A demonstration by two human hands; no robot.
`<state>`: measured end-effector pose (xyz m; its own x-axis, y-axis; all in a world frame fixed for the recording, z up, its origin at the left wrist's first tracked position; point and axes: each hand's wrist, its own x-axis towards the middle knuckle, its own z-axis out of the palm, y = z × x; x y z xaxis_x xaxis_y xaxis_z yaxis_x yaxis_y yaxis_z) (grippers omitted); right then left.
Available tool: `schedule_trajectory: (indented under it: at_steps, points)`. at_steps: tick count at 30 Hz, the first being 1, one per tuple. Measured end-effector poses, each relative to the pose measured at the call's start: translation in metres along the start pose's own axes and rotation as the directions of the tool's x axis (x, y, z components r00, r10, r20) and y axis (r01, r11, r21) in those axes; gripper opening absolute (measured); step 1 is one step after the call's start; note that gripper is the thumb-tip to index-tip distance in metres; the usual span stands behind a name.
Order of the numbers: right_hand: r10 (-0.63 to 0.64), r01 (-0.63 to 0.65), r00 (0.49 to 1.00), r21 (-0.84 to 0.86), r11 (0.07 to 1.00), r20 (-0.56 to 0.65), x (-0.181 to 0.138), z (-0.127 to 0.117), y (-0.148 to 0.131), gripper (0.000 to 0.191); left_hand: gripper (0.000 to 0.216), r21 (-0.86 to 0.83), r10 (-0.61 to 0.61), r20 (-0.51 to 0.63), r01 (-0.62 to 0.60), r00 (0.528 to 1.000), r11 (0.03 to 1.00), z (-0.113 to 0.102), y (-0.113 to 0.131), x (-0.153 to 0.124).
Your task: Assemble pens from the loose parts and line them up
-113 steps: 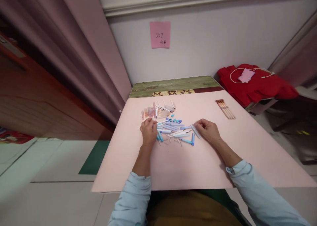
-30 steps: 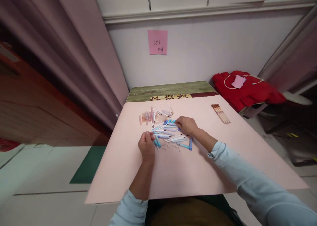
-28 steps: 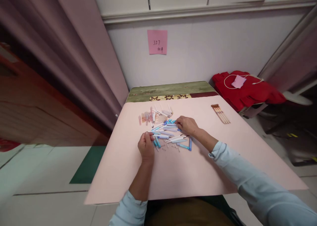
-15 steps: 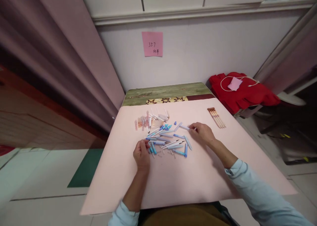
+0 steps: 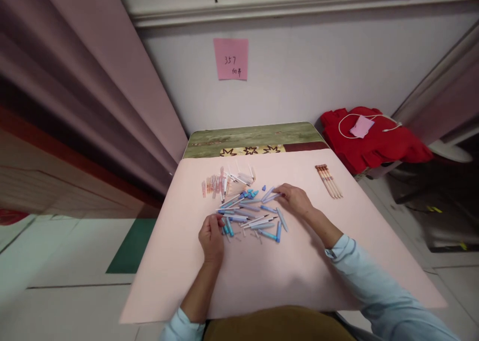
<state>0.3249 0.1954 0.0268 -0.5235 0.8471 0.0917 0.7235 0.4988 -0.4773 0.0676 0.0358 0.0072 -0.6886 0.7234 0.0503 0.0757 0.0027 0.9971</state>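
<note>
one lavender barrel in a pinch

the lavender barrel is at one o'clock on the blue-toned pile of pen parts, its outer end clamped between thumb and fingers of the right hand. a second barrel lies just beside it. at eight o'clock the left hand curls its fingers by the ends of white sticks; i cannot tell whether it grips any. the step in hand seems to be handling a single barrel; the next move calls for a light pinch, leaving neighbours undisturbed. pink-toned parts lie at eleven o'clock, pale pens farther off at two.
</note>
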Motion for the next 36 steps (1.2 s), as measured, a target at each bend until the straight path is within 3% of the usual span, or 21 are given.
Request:
schedule_trajectory:
  at_steps: [6,13,18,25,31,36]
  points:
    - [0.222,-0.200,0.963,0.148,0.969,-0.150,0.008,-0.003,0.010,0.021,0.035,0.009,-0.003,-0.002,0.003,1.000,1.000,0.001,0.000,0.001]
    - [0.187,-0.188,0.982,-0.049,0.981,-0.034,0.042,0.007,-0.027,0.026,0.035,-0.008,-0.002,-0.003,0.002,1.000,1.000,0.001,-0.002,0.001]
    - [0.222,-0.222,0.975,0.016,0.975,-0.002,0.044,0.023,-0.034,0.025,0.037,-0.009,0.029,0.007,-0.029,1.000,1.000,0.002,-0.006,0.001]
    - [0.266,-0.261,0.964,0.184,0.948,-0.002,0.029,0.039,-0.011,0.023,0.038,-0.027,0.034,0.025,-0.033,0.999,0.999,0.003,-0.008,0.001]
    - [0.279,-0.220,0.952,0.353,0.909,-0.124,0.021,0.052,0.006,0.037,0.039,-0.038,0.047,0.053,-0.045,0.997,0.998,0.005,-0.014,0.002]
    - [0.270,-0.149,0.922,0.391,0.908,-0.276,0.012,0.058,0.008,0.034,0.038,-0.035,0.095,0.077,-0.092,0.993,0.995,0.007,-0.016,0.001]
